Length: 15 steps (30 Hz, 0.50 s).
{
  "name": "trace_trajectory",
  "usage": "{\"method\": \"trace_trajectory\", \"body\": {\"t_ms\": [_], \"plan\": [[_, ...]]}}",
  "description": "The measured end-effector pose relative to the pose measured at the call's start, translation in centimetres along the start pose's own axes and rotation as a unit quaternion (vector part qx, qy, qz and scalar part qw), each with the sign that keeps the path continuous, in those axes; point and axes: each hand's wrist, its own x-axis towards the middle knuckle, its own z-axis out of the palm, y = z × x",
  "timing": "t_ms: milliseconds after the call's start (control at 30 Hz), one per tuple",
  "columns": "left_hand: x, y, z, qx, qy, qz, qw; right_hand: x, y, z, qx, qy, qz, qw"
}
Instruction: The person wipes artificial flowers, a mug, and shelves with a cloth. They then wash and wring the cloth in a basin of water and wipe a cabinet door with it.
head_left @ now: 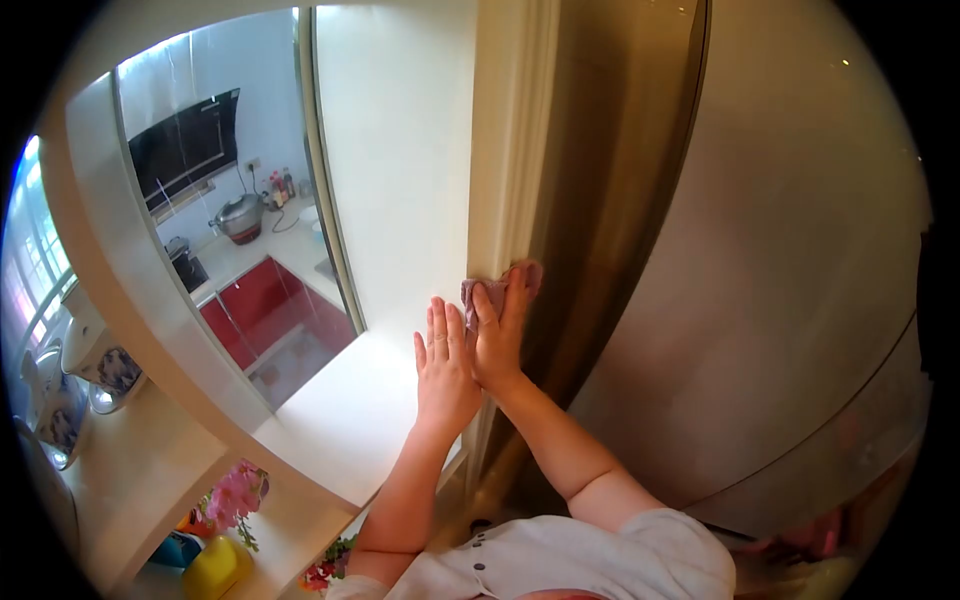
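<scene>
A pinkish cloth [483,292] lies under the fingers of my right hand [500,330], which presses it against the cream door frame [500,190]. Part of the cloth shows past my fingertips on the right, over the frame's moulded edge. Just to the left, my left hand [445,360] rests flat with its fingers stretched out on the white panel [395,170], holding nothing. The two hands touch or nearly touch near the wrists.
Behind glass at the left are a pot [240,218], a range hood [187,150] and a red cabinet [262,308]. Blue-and-white porcelain [118,372], pink flowers [235,495] and a yellow object [217,568] stand on shelves at lower left. A brown door [610,170] is to the right.
</scene>
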Motion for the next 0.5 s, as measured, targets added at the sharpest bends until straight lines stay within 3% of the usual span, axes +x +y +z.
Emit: {"method": "trace_trajectory", "body": {"t_ms": [100,200,300,367,500], "plan": [[-1.2,-0.4,0.8,0.039,-0.028,-0.006,0.999,-2.8,2.0,-0.1,-0.02,0.029,-0.008,0.999],[-2.5,-0.4,1.0,0.04,-0.048,-0.011,0.998,-5.1,4.1,-0.2,-0.137,0.011,-0.068,0.988],[-3.4,0.5,0.7,0.041,-0.064,-0.012,0.997,-5.1,4.1,-0.8,-0.115,-0.002,-0.012,0.993],[-3.7,1.5,-0.2,0.008,-0.097,-0.032,0.995,-3.4,3.9,-1.5,-0.176,-0.026,-0.142,0.974],[-4.0,1.8,-0.5,0.011,-0.1,-0.039,0.994,2.7,0.4,-1.4,-0.181,0.007,-0.174,0.968]]}}
